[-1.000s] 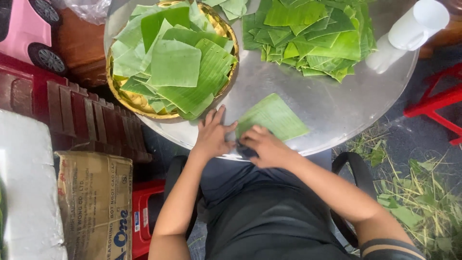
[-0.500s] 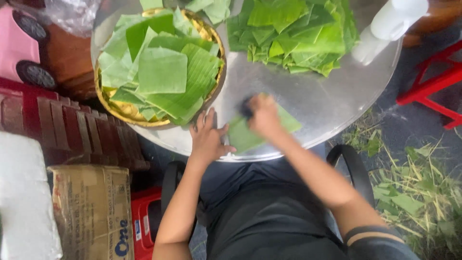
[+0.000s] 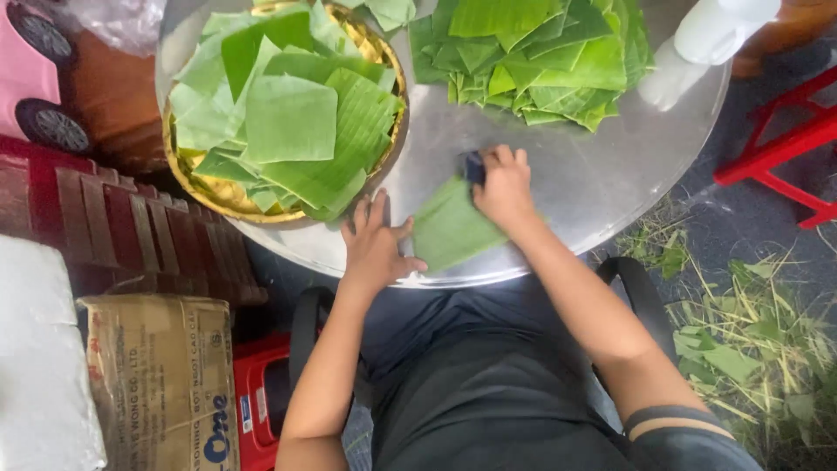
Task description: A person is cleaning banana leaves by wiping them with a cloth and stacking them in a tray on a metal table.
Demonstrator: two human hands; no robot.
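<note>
A brown cardboard box (image 3: pixel 161 375) sits at the bottom left, on the floor beside the person's left arm. It is a tall block shape with dark print down its side and big blue and white letters near the bottom. A white bag (image 3: pixel 39 366) lies just to its left. A clear crinkly plastic bag (image 3: pixel 109 22) rests at the top left.

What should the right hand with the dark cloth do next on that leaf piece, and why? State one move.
Probably draw the right hand and its dark cloth back along the leaf piece toward the body. The cloth sits at the leaf's far end, so the near part looks unwiped, and the left hand lies flat at the leaf's left edge, steadying it on the metal tray.
</note>
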